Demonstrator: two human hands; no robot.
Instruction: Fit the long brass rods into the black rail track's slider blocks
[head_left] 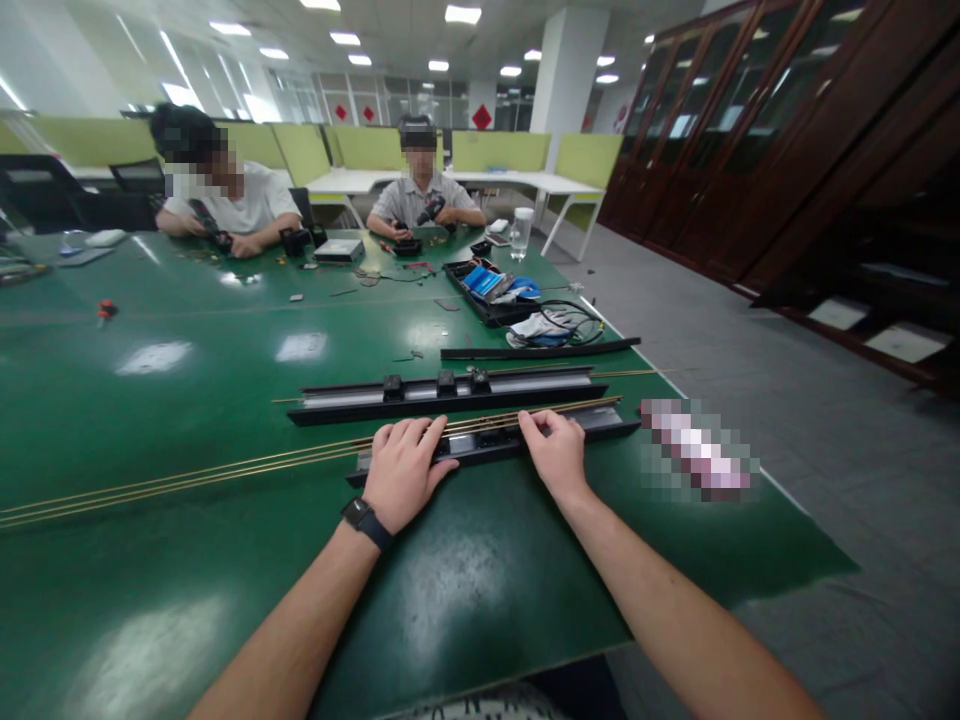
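Several long, thin brass rods (247, 464) run across the table and over a black channel (611, 420) with a pale inner face. My left hand (401, 470) is draped over the rods and the channel's left part, its fingers curved over the far side and its thumb along the near side. Near the channel's right part, my right hand (556, 450) pinches the rods between thumb and index finger. Dark blocks inside this channel are partly hidden by the hands. Just behind lies a second black channel (345, 397) carrying black blocks (446, 383).
A black strip (540, 350) lies farther back, near a black tray (491, 310) of blue items, gloves and cable. A blurred pinkish item (697, 450) is at right, by the table edge. Across the table, two people (240, 195) handle dark tools. A clear cup (520, 235) stands there.
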